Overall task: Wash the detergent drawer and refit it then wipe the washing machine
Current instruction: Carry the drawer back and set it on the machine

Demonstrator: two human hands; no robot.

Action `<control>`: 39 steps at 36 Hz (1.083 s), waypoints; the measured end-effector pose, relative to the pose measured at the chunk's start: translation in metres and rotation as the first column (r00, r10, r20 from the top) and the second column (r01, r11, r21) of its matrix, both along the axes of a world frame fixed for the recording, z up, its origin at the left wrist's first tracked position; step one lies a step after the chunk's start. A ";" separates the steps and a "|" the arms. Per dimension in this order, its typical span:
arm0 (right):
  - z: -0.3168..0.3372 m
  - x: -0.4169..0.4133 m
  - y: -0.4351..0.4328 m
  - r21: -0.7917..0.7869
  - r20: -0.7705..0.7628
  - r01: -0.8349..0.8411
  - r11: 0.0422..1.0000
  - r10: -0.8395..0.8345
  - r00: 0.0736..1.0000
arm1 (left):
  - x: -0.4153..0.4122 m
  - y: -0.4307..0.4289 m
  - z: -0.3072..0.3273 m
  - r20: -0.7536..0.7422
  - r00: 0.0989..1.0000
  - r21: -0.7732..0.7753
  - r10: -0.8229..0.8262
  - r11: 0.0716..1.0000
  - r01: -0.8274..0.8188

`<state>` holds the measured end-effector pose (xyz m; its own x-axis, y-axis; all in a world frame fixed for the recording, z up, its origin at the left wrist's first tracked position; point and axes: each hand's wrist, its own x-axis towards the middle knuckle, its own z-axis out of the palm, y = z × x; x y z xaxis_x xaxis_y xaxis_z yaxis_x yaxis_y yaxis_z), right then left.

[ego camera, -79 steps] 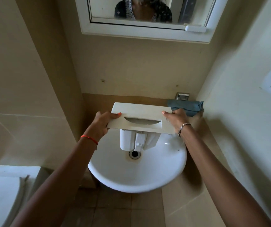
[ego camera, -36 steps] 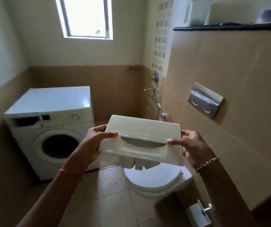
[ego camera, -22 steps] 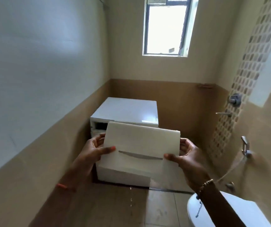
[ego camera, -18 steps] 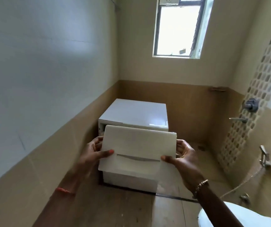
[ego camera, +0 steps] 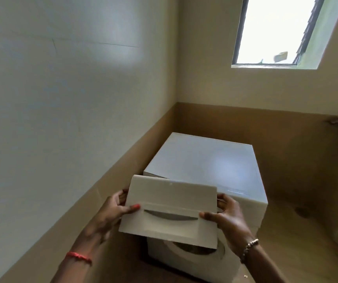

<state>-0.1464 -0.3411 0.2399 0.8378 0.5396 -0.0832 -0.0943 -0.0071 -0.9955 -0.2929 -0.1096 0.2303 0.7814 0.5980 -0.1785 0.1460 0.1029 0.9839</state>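
I hold the detergent drawer in the air, my left hand and right hand gripping its two ends. It hangs just in front of the washing machine. I think it still needs fitting in, then wiping. The drawer hides its slot.
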 end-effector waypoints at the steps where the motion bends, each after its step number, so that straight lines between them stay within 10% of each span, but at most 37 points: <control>1: 0.002 0.013 0.014 -0.006 0.009 -0.005 1.000 0.005 1.000 | 0.012 0.013 0.002 0.007 1.000 0.001 0.008 1.000 -0.008; 39: -0.130 0.323 0.262 -0.136 0.296 0.367 0.920 -0.316 0.901 | 0.364 0.252 -0.126 0.073 0.997 0.106 -0.019 0.994 0.011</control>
<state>0.1766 -0.0791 0.1097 0.9724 0.2125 0.0962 0.1411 -0.2073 -0.9681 0.0707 0.1426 0.1043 0.7989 0.5987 -0.0566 0.0733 -0.0035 0.9973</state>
